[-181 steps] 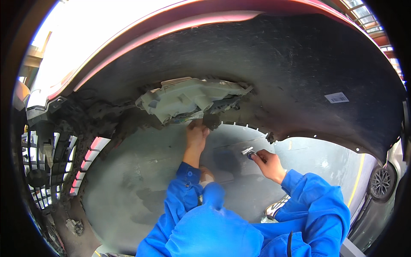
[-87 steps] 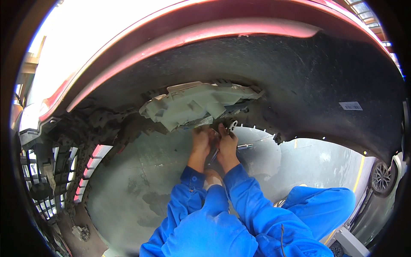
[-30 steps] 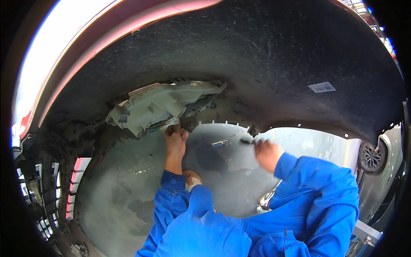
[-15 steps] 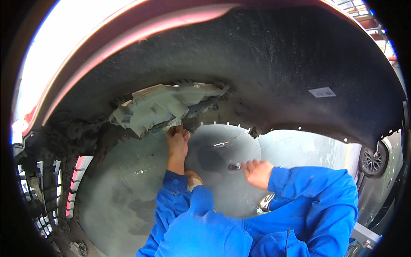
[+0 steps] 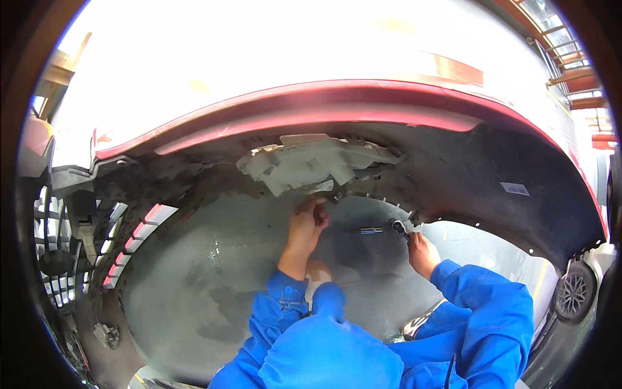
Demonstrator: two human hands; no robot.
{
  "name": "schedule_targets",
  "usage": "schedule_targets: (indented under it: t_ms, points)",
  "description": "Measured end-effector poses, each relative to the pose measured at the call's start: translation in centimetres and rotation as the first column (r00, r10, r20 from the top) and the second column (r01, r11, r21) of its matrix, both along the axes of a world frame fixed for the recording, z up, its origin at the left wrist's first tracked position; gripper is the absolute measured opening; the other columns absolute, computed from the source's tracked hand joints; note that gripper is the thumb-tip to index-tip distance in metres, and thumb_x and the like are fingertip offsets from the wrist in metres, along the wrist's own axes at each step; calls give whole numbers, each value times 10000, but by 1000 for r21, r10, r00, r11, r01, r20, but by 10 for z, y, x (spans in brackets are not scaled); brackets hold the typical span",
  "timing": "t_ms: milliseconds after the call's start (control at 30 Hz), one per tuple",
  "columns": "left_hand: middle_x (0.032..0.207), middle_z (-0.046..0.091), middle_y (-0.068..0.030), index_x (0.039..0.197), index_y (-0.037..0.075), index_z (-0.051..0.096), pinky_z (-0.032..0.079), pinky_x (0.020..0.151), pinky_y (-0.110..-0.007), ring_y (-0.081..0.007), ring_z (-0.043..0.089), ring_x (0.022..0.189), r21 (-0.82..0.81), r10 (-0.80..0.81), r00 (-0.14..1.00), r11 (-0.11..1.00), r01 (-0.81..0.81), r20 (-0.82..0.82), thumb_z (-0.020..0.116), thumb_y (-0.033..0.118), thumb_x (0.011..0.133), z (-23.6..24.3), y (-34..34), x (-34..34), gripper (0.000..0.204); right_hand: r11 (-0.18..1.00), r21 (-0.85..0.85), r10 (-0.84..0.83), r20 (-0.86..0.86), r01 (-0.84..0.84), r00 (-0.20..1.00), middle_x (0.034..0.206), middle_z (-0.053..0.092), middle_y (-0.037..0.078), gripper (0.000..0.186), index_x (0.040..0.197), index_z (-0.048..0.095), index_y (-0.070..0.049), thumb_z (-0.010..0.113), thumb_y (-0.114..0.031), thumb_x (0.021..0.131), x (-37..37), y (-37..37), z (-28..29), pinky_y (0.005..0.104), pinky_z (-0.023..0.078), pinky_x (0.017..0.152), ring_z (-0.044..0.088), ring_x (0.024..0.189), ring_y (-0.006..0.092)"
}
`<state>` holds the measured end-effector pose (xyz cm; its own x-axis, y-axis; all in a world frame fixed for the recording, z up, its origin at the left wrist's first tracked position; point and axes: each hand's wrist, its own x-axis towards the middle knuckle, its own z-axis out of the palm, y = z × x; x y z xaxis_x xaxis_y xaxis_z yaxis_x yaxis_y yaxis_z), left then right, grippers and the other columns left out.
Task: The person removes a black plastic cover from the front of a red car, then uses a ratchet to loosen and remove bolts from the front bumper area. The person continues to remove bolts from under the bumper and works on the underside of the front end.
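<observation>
My left hand point(image 5: 307, 228) reaches up with bent, closed fingers just below a pale grey moulded plastic part point(image 5: 295, 163). That part is fixed inside the curved dark shell of a red car bumper point(image 5: 453, 175). What the fingertips hold, if anything, is hidden. A small dark fitting point(image 5: 337, 196) sits beside them on the underside of the part. My right hand point(image 5: 423, 254) is wrapped round the handle of a ratchet wrench point(image 5: 400, 227); its round head points up and left, near the bumper's notched lower edge, and I cannot tell whether it touches.
A shiny metal socket-like piece point(image 5: 371, 231) shows against the grey floor point(image 5: 188, 292) between my hands. At the left is a black grille point(image 5: 55, 259) with red-and-white strips. My shoe point(image 5: 421, 321) shows below my right forearm. A car wheel point(image 5: 575, 293) stands at the far right.
The view has shifted, so the bumper's bright outer face now fills the top. My right hand has moved up toward the bumper edge with the ratchet wrench. My left hand stays by the grey part.
</observation>
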<state>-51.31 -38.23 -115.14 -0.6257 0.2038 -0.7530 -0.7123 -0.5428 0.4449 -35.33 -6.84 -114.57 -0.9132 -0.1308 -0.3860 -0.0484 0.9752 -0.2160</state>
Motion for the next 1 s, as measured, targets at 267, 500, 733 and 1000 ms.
schedule_targets:
  t_ms: [267, 500, 733, 1000]
  points:
    - [1311, 505, -261, 1247, -84, 484, 347, 1090, -464, -383, 444, 1288, 452, 65, 995, 887, -95, 81, 318, 479, 1027, 18, -10, 23, 627, 971, -60, 216, -211, -233, 953, 994, 554, 187, 314, 1094, 553, 15, 594, -96, 803, -55, -62, 45, 398, 546, 703, 604, 867, 335]
    - [1257, 561, -194, 1242, -57, 504, 403, 1034, -406, -302, 523, 1191, 482, 93, 996, 873, -72, -20, 374, 473, 1019, 11, -13, 47, 589, 796, -553, 90, -295, -246, 951, 1039, 565, 152, 277, 1093, 607, -40, 660, -155, 846, -109, -181, 54, 397, 536, 764, 606, 915, 349]
    - [1052, 660, -126, 1108, -20, 613, 499, 852, -373, -279, 626, 997, -107, 49, 995, 993, -59, -91, 505, 323, 1000, 0, -56, 66, 376, 663, -705, 114, -237, -251, 965, 1047, 591, 154, 222, 1075, 615, -42, 622, -118, 867, -109, -221, 34, 404, 537, 733, 627, 897, 343]
    - [934, 658, -226, 1082, -5, 633, 513, 777, -440, -398, 638, 932, -961, -542, 834, 269, 63, -97, 611, 249, 892, 9, -76, 73, 318, 167, -806, -203, 535, 567, 820, 865, 685, 109, 205, 1066, 645, 37, 630, -98, 912, -150, -247, -5, 277, 537, 662, 656, 739, 146]
